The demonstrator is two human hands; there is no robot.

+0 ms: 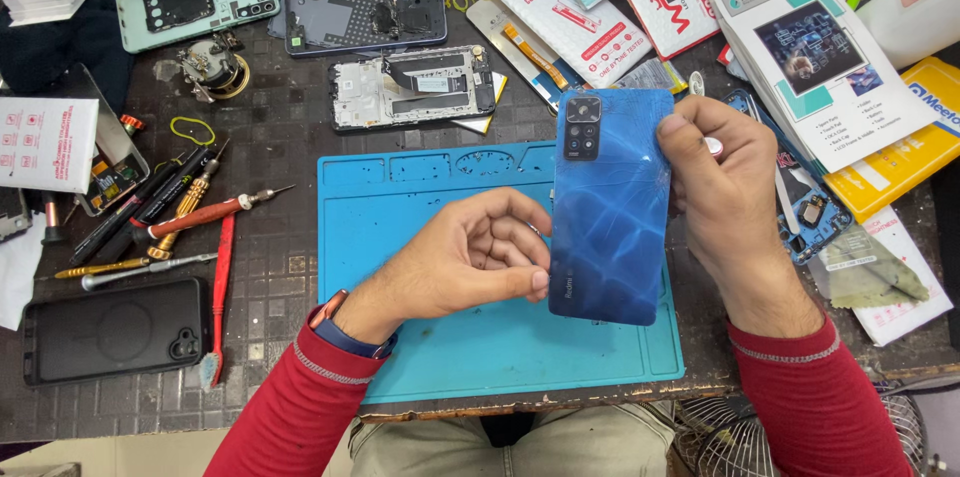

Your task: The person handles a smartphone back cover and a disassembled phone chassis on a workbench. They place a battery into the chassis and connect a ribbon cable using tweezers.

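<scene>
I see a blue phone [610,205] held upright above the right part of the blue mat [420,357], back side facing me. Its long axis runs almost straight away from me, tilted slightly, with the camera block at the far end and the plain end pointing toward my body. The back is glossy, patterned with pale wavy lines like rippling water, and the dark camera block sits at its far left corner.

My right hand [720,197] grasps the phone along its right edge, thumb pressed on the back near the far end. My left hand [480,252] is curled, its thumb tip touching the phone's left edge near the lower end.

Left of the mat lie screwdrivers [170,217] and a black phone [115,329]; beyond the mat, on the surface [280,137], sits an opened phone frame [412,87].
</scene>
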